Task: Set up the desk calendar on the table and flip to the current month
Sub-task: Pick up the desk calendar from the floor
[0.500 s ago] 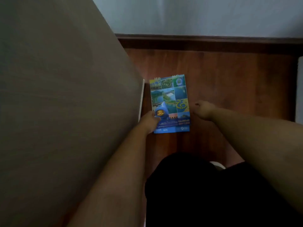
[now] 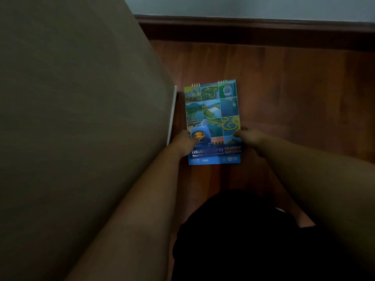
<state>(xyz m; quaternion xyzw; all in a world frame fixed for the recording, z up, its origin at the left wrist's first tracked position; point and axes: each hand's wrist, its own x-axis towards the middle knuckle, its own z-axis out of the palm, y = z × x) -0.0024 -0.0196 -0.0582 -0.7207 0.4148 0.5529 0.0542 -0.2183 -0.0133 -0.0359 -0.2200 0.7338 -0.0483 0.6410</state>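
The desk calendar [image 2: 213,118] lies flat on the reddish wooden floor, folded shut, its blue and green picture cover facing up and the wire spiral at its far edge. My left hand [image 2: 185,144] grips its lower left edge, thumb over the cover by the blue cartoon figure. My right hand [image 2: 250,138] holds the lower right edge, fingers curled at the side. Both forearms reach down from the bottom of the view.
A large grey-brown table top [image 2: 81,98] fills the left side, its edge close beside the calendar. A dark wooden skirting board [image 2: 253,29] and pale wall run along the back. My dark-clothed lap [image 2: 233,240] is at the bottom.
My right hand has moved left from the bare floor onto the calendar's right edge. My left hand stays on the left edge. The view has come closer to the calendar.
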